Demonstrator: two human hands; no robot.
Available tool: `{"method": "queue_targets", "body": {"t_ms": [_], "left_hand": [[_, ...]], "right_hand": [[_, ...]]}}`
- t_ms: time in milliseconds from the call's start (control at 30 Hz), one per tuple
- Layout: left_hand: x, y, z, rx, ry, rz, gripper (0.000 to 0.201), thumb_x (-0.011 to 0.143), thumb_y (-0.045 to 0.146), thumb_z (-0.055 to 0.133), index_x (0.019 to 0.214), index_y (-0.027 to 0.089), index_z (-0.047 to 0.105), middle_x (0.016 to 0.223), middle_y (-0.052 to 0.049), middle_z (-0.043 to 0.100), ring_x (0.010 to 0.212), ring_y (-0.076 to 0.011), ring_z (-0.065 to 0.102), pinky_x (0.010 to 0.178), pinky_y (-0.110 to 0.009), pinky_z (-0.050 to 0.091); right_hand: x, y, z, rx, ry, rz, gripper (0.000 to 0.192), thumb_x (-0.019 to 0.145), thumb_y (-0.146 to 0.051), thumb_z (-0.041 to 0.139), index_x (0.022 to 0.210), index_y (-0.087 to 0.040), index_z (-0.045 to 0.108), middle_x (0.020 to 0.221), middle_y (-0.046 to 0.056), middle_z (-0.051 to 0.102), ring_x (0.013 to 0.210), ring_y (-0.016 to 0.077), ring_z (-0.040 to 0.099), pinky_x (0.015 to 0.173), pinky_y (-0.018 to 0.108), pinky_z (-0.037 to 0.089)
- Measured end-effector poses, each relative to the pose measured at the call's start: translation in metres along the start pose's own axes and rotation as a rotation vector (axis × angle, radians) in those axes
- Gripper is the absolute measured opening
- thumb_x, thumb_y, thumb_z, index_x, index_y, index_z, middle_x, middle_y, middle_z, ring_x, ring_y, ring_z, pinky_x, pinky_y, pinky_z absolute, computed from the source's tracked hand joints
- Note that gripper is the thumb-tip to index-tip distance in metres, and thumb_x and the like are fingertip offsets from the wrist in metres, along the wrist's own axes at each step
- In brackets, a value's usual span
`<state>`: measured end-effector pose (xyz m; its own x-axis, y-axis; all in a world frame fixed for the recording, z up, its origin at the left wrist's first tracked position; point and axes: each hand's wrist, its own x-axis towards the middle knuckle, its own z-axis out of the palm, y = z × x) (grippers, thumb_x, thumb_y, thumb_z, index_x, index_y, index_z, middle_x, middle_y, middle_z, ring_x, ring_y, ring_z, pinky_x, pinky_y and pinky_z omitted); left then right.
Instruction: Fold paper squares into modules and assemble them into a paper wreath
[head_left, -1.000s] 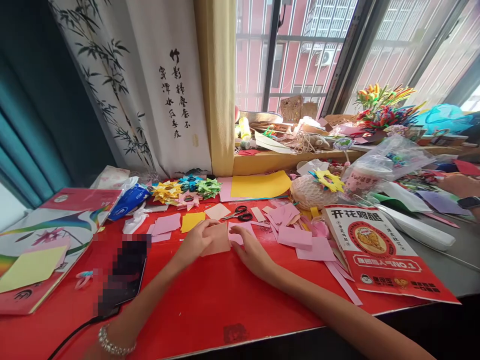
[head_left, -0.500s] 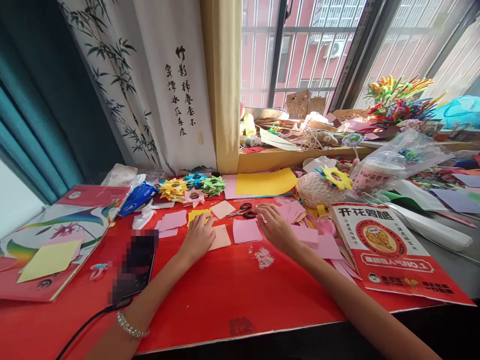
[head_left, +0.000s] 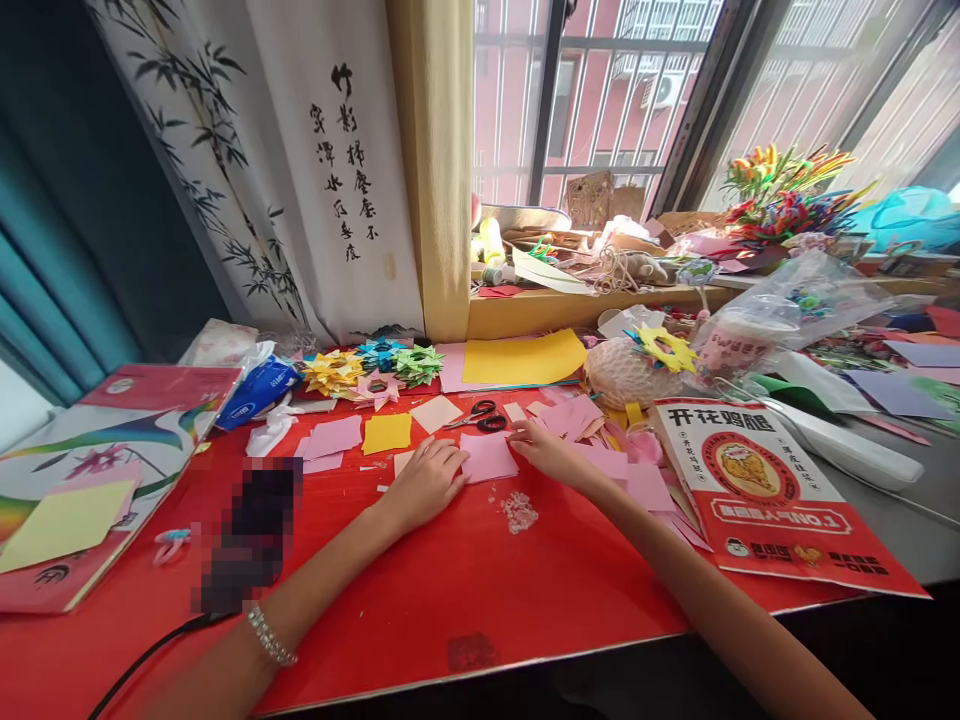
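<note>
My left hand (head_left: 426, 482) lies palm down over a peach paper square, most of it hidden, with its fingertips at the left edge of a pink paper square (head_left: 489, 458). On that square's other side, my right hand (head_left: 551, 455) reaches in with fingers extended, close to its right edge; whether they touch the paper I cannot tell. Black-handled scissors (head_left: 484, 415) lie just behind the pink square. Left of them rests a cream paper square (head_left: 436, 414), and a yellow square (head_left: 387, 433) sits beside more pink squares (head_left: 334, 437).
Folded paper stars (head_left: 377, 388) and a large yellow sheet (head_left: 525, 358) lie along the back. A phone with a cable (head_left: 255, 530) is at left. On the right are loose pink papers (head_left: 574, 417), a net-covered round object (head_left: 630, 375) and a red-and-white food packet (head_left: 780, 490).
My left hand has moved right, off the yellow square and over the peach one, to the pink square's edge. My right hand has shifted only slightly. The camera view has moved a little.
</note>
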<state>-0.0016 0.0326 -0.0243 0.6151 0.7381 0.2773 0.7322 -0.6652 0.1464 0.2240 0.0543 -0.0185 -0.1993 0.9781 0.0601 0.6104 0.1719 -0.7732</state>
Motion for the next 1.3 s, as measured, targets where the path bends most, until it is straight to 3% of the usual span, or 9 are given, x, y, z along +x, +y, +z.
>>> {"method": "queue_targets", "body": {"t_ms": [167,333,467,633,767,933,1100,1200,1300], "left_hand": [[0.019,0.009,-0.007,0.018,-0.099,-0.053,0.028,0.091,0.026,0.035,0.102,0.017,0.059,0.103,-0.011,0.063,0.102,-0.0233,0.055,0.095,-0.041,0.036],[0.048,0.007,-0.012,0.007,-0.237,-0.241,0.034,0.079,0.03,0.056,0.109,0.015,0.054,0.098,-0.013,0.065,0.093,-0.0259,0.06,0.078,-0.037,0.045],[0.067,0.003,-0.015,-0.013,-0.363,-0.312,0.044,0.066,0.045,0.068,0.096,0.015,0.057,0.093,-0.01,0.065,0.089,-0.025,0.061,0.075,-0.036,0.047],[0.075,-0.001,-0.013,-0.047,-0.376,-0.341,0.05,0.054,0.049,0.072,0.089,0.017,0.056,0.108,-0.017,0.06,0.106,-0.0356,0.054,0.079,-0.036,0.045],[0.073,-0.006,-0.007,-0.13,-0.384,-0.34,0.055,0.053,0.045,0.073,0.095,0.015,0.053,0.106,-0.018,0.061,0.1,-0.034,0.058,0.071,-0.033,0.047],[0.066,-0.007,0.0,-0.259,-0.324,-0.316,0.051,0.062,0.037,0.07,0.103,0.017,0.048,0.1,-0.011,0.064,0.088,-0.0265,0.063,0.064,-0.028,0.047],[0.066,-0.002,-0.001,-0.344,-0.17,-0.265,0.025,0.072,0.025,0.059,0.095,0.019,0.05,0.099,-0.006,0.062,0.09,-0.0226,0.059,0.071,-0.029,0.046],[0.069,0.0,-0.007,-0.385,-0.066,-0.237,0.01,0.075,0.022,0.054,0.085,0.018,0.053,0.093,-0.006,0.06,0.088,-0.0212,0.057,0.075,-0.03,0.044],[0.069,0.001,-0.015,-0.441,0.033,-0.214,0.014,0.079,0.021,0.048,0.092,0.018,0.053,0.094,-0.004,0.06,0.087,-0.0182,0.056,0.076,-0.028,0.044]], "right_hand": [[0.0,-0.001,0.001,0.063,-0.016,0.02,0.034,0.084,-0.02,0.045,0.117,-0.014,0.047,0.096,0.008,0.067,0.089,0.0184,0.061,0.075,0.03,0.046],[0.001,0.001,0.0,0.087,-0.018,0.02,0.031,0.083,-0.016,0.044,0.114,-0.014,0.049,0.096,0.008,0.067,0.09,0.0182,0.061,0.076,0.029,0.046],[0.0,0.003,0.0,0.083,-0.019,0.011,0.033,0.082,-0.016,0.047,0.115,-0.013,0.049,0.1,0.01,0.066,0.093,0.0194,0.061,0.079,0.031,0.045],[0.0,0.002,-0.001,0.082,-0.026,0.027,0.03,0.084,-0.021,0.047,0.113,-0.014,0.052,0.102,0.011,0.066,0.093,0.0208,0.061,0.077,0.033,0.046],[0.001,0.004,0.001,0.098,-0.019,0.025,0.024,0.083,-0.021,0.05,0.106,-0.016,0.055,0.107,0.01,0.065,0.097,0.0204,0.06,0.082,0.033,0.045],[0.006,0.009,0.004,0.144,0.027,0.025,0.028,0.081,-0.019,0.052,0.109,-0.016,0.052,0.099,0.009,0.066,0.09,0.0193,0.061,0.083,0.036,0.046],[0.009,0.009,0.004,0.277,0.082,-0.018,0.05,0.078,-0.023,0.058,0.124,-0.017,0.039,0.119,0.013,0.057,0.101,0.0186,0.059,0.084,0.034,0.049],[0.008,0.003,0.002,0.35,0.072,-0.074,0.033,0.081,-0.024,0.053,0.113,-0.017,0.049,0.107,0.009,0.063,0.096,0.0183,0.061,0.079,0.032,0.051],[0.007,-0.002,0.002,0.381,0.089,-0.14,0.018,0.083,-0.024,0.047,0.097,-0.018,0.056,0.096,0.005,0.066,0.094,0.0189,0.061,0.081,0.033,0.05]]}}
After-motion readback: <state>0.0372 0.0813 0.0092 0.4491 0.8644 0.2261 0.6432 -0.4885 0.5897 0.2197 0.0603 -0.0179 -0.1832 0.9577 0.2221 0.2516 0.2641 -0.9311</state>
